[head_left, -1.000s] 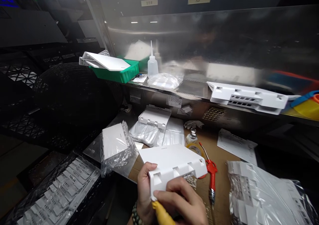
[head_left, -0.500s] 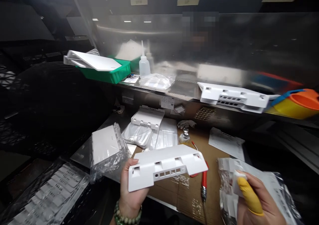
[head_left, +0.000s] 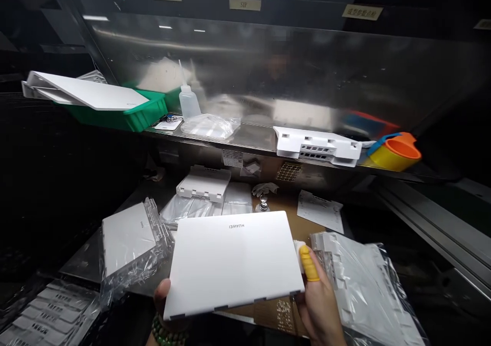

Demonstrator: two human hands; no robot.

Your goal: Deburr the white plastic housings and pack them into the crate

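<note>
A white plastic housing cover (head_left: 235,264), its flat face up and the HUAWEI lettering upside down to me, is held over the workbench. My left hand (head_left: 163,297), with a beaded bracelet at the wrist, grips its lower left corner, thumb on the edge and the other fingers hidden beneath. At the right edge of the cover is my right hand (head_left: 316,290), a yellow finger cot (head_left: 309,264) on its thumb. Pinched in it is a small white wad that looks like cloth (head_left: 299,249); whether these fingers also bear the cover's weight is hidden.
Bagged covers lie left (head_left: 128,238) and right (head_left: 360,284). Behind stand another cover (head_left: 203,182) on plastic bags and a small metal-topped bottle (head_left: 263,204). The shelf above carries a green bin (head_left: 141,113), a squeeze bottle (head_left: 188,103), a white housing (head_left: 318,146) and tape rolls (head_left: 395,154).
The cover has turned from its slotted side to its flat lettered face. My right hand has moved left from the bagged covers to the cover's edge. The view has shifted right.
</note>
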